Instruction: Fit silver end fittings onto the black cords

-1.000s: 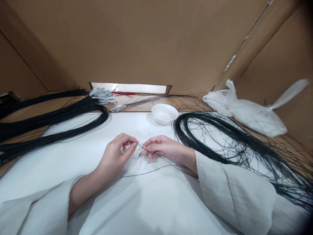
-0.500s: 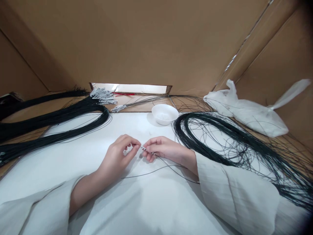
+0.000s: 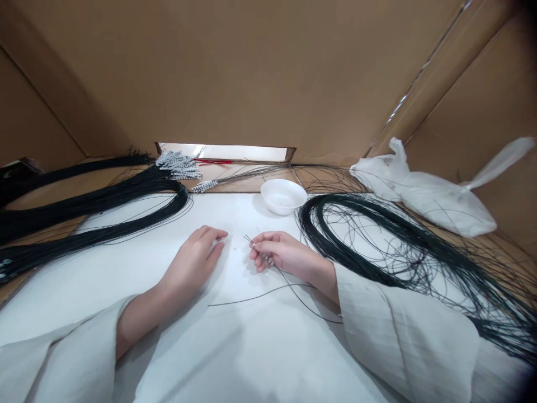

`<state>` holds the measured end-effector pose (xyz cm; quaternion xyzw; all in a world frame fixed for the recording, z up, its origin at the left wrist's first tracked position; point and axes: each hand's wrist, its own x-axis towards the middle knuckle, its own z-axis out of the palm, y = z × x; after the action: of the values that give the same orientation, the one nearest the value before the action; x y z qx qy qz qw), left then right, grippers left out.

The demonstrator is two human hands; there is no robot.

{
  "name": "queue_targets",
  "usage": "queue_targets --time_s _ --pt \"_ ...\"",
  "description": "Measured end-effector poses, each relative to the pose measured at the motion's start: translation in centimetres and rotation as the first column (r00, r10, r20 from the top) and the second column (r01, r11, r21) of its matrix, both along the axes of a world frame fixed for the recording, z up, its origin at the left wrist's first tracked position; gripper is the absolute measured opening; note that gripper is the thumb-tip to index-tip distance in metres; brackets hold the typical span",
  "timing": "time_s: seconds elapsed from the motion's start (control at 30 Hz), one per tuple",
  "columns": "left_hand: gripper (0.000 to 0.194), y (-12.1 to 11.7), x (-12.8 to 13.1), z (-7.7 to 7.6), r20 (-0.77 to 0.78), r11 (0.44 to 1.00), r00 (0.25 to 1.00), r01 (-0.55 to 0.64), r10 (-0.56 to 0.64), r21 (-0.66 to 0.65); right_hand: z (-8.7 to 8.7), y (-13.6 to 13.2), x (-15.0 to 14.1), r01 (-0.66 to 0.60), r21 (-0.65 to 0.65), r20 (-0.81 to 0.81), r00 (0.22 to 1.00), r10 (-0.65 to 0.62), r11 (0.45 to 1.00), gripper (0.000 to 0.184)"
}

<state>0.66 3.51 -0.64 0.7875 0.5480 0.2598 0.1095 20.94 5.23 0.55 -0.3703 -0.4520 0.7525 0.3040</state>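
Observation:
My right hand (image 3: 280, 251) pinches a dark cord strung with small white and dark beads (image 3: 265, 258). Two thin cord ends poke out past the fingertips, and the cord's tail (image 3: 293, 288) runs down toward my right sleeve and loops back over the white surface. My left hand (image 3: 193, 258) is apart from it, just to the left, thumb and fingers separated with nothing visible between them. A tiny pale speck (image 3: 235, 248), perhaps a bead, lies between the hands. The nearest container is a white bowl (image 3: 283, 197), beyond my right hand; its contents I cannot make out.
Bundles of dark cord (image 3: 138, 218) lie at the left, near a pile of beaded ends (image 3: 178, 164) and a smaller beaded bunch (image 3: 205, 186). At right sit a looped cord bundle (image 3: 356, 252) and a white plastic bag (image 3: 436, 193). Cardboard walls (image 3: 251, 73) enclose the workspace.
My left hand has let go of the beaded cord's end and drawn back left. My right hand keeps hold of the cord, whose two thin ends now show above the fingertips.

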Motion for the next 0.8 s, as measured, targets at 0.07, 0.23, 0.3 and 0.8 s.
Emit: queue_targets --time_s 0.07,0.23,0.3,0.8 --pt "0.026 0.1 0.0 -0.3 -0.026 0.999 0.999 0.031 -0.031 -0.009 0.0 0.0 0.0 0.001 0.004 0.002 1.000 -0.001 1.000 0.008" --pt "0.023 0.1 0.7 -0.5 -0.037 0.997 0.996 0.082 -0.083 -0.003 0.0 0.0 0.1 -0.017 0.008 0.012 1.000 0.017 1.000 0.016" --pt "0.023 0.2 1.0 -0.5 -0.033 0.995 0.995 0.099 -0.099 -0.005 0.0 0.1 0.0 -0.023 0.008 0.016 1.000 0.023 1.000 0.017" --pt "0.015 -0.1 1.4 0.3 0.101 0.999 0.994 0.037 -0.033 -0.038 -0.1 0.1 0.0 -0.061 0.019 -0.018 0.998 0.061 0.998 0.017"
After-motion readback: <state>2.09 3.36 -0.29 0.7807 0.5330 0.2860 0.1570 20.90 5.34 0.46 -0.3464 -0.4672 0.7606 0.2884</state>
